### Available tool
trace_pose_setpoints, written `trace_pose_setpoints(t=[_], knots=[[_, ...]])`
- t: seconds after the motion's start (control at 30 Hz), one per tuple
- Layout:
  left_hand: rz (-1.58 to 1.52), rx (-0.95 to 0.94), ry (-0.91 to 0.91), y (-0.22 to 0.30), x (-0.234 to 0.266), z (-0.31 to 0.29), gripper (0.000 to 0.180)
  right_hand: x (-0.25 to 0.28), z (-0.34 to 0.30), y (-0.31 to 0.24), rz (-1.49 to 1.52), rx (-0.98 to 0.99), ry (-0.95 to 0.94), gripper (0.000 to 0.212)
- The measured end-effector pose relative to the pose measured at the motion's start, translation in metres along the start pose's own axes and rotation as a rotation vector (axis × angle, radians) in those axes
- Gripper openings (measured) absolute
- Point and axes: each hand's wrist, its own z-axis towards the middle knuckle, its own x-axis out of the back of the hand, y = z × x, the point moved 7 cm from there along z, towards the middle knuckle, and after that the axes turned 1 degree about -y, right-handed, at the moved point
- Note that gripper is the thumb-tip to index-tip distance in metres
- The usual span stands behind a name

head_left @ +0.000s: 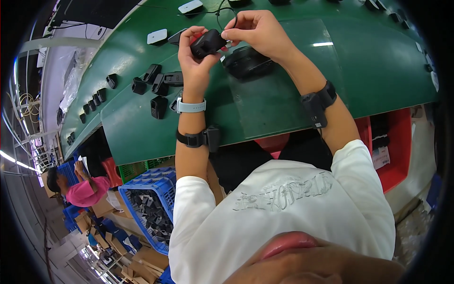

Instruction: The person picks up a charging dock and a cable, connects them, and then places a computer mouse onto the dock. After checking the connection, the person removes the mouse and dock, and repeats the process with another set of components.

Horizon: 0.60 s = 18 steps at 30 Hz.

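Observation:
My left hand (194, 64) is wrapped round a small black plastic device (208, 43), holding it above the green table. Close against the device's right side, the fingers of my right hand (262, 35) pinch the end of a black cable (218, 15). A bit of metal and a bit of red show between the fingertips; whether the plug sits inside the device I cannot tell. Below my right hand a dark rounded black object (248, 62) rests on the table. Several black plastic housings (161, 84) lie left of my left wrist.
The green table (142, 128) carries a clear sheet (302, 102) and white-topped boxes (157, 36). A row of black pieces (97, 99) runs along its left side. A blue crate (146, 208) of black parts stands below, a red bin (397, 146) at right. A person in pink (87, 189) is farther left.

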Motion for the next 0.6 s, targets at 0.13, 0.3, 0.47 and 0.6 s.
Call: trace_pose_setpoints(t=[0.13, 0.3, 0.47, 0.6], knots=[[-0.142, 0.121, -0.148, -0.002, -0.007, 0.001, 0.056, -0.001, -0.002, -0.005, -0.007, 0.025, -0.001, 0.016], [-0.239, 0.204, -0.042, -0.013, -0.004, 0.001, 0.036, 0.003, -0.018, -0.02, -0.628, 0.13, -0.252, 0.058], [-0.598, 0.2, 0.056, -0.017, 0.007, 0.004, 0.024, -0.001, -0.024, 0.008, -1.037, -0.002, -0.586, 0.078], [-0.873, 0.183, 0.068, -0.016, 0.004, 0.005, 0.044, 0.002, -0.013, -0.006, -0.556, -0.147, -0.518, 0.06]])
